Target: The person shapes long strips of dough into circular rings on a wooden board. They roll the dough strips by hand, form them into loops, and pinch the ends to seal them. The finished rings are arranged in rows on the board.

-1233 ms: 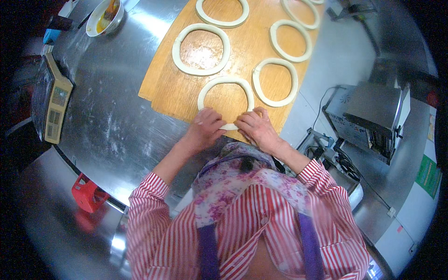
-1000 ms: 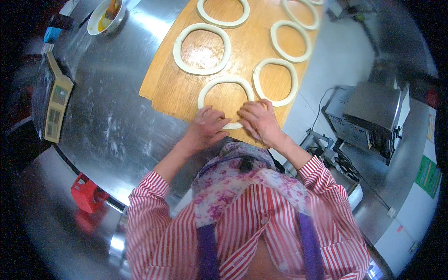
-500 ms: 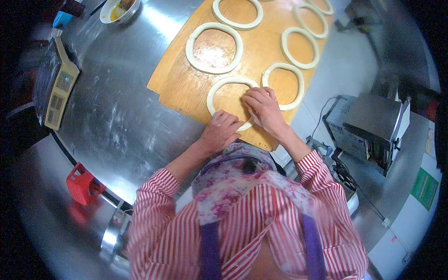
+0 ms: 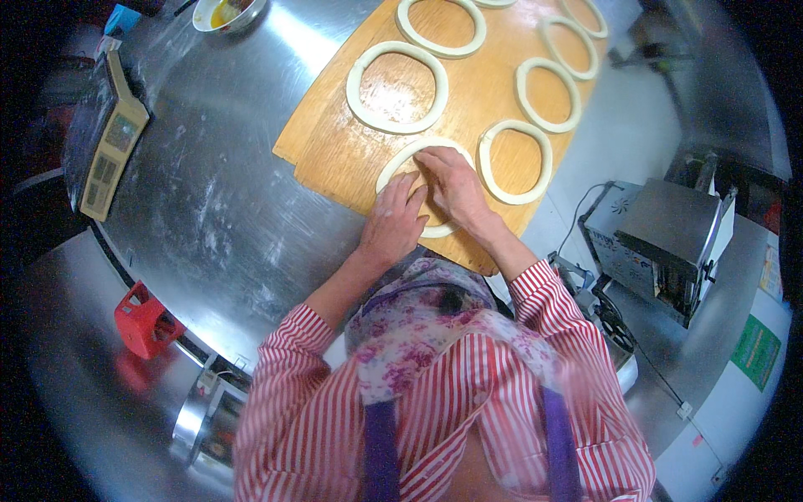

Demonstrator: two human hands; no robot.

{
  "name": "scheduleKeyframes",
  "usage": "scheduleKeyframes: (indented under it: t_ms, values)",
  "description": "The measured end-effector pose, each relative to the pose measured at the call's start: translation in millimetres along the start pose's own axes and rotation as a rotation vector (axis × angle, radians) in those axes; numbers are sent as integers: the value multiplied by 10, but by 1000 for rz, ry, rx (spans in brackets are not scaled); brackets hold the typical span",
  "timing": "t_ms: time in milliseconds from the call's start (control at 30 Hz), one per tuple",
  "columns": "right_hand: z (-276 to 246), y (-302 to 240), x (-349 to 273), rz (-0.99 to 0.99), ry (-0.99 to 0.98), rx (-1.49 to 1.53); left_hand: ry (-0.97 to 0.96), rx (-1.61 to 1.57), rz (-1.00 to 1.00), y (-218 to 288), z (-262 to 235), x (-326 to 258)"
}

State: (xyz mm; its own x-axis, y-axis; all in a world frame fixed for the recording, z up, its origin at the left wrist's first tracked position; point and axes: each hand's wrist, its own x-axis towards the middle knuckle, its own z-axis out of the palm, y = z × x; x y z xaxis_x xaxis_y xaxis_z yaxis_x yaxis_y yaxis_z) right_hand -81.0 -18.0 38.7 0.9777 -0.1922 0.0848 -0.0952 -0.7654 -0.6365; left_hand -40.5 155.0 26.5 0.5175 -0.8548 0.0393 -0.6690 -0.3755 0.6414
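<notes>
At the near end of the honey-brown wooden board [image 4: 473,94], the left hand [image 4: 395,221] and right hand [image 4: 457,189] just shifted inward over a pale, round dough ring [image 4: 401,156], so its near edge looks let go. Fingers curled, hands nearly meeting; can't tell if either grip's pinching dough.

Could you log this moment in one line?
Left hand: over pale round dough ring | Right hand: over same ring, beside left hand | Support: tan wooden board | Nearby: grey steel table
</notes>
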Motion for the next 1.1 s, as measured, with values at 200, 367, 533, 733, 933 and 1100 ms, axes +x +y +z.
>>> scheduleKeyframes:
  t_ms: [200,367,533,733,933,1100]
  values:
    - [4,-42,-47,90,-4,45,44,44,-66,43,2,91]
    - [-344,-166,-438,225,317,74,176,-110,-196,17,77,135]
    - [-725,291,-1439,821,633,144,451,-407,-370,-149,-148,-62]
    - [-633,596,-1941,1282,183,1044,469,-700,-779,-182,-101,-528]
    - [-598,780,-1915,1216,115,1112,438,-339,-728,240,90,-473]
    - [-632,1025,-1874,1124,-146,1083,566,65,-818,405,130,-7]
